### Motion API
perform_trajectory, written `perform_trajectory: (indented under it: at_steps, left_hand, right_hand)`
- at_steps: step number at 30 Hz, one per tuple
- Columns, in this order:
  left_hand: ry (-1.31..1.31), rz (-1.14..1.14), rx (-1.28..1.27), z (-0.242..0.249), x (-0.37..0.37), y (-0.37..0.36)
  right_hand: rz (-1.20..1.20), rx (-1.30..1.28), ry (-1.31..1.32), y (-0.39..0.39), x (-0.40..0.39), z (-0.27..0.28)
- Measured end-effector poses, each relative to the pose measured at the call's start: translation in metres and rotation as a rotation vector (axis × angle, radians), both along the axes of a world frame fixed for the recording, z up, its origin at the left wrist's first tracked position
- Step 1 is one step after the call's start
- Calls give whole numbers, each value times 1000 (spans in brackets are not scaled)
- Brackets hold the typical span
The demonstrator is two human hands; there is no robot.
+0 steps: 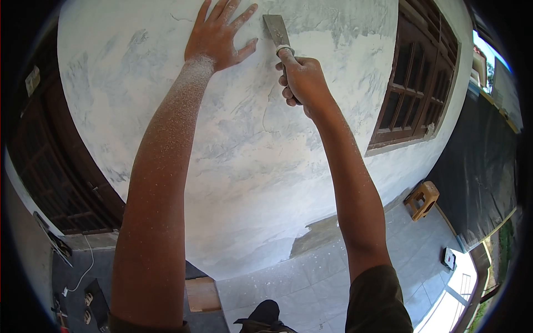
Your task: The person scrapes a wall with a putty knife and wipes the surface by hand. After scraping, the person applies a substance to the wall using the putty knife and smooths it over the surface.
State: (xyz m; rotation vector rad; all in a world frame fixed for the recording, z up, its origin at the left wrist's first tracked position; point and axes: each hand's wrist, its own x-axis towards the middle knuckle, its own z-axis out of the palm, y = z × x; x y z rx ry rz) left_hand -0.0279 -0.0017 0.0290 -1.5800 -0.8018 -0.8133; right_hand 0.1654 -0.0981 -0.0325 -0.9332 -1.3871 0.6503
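My right hand (302,80) is wrapped round the handle of a putty knife (276,30), its thumb along the handle and the flat metal blade pointing up at the wall. Left of it, my left hand (219,36) is spread with fingers apart against the upper wall. White dust coats the left wrist and forearm. The wall (233,150) carries patchy white and grey plaster, with a thin crack below the knife and rougher grey patches around its upper part.
A wooden-framed window (413,77) is set in the wall at right, and a dark wooden door (53,161) stands at left. A brown stool (423,200) sits by a black sheet (472,161). White specks dot the tiled floor (322,280). A white cable (83,272) lies at lower left.
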Motion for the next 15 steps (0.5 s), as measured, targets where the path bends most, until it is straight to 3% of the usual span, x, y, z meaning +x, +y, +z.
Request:
perform_trajectory:
  at_steps: [6,11,15]
  left_hand:
    - [13,19,17,0,-2,1]
    - [3,4,11,-1,-1,2]
    - [4,-14,11,0,-1,-1]
  right_hand:
    - [-2,56,10,11,0,21]
    - [-5,-20,-24,-2,7,-5]
    - [26,55,15,8,4,17]
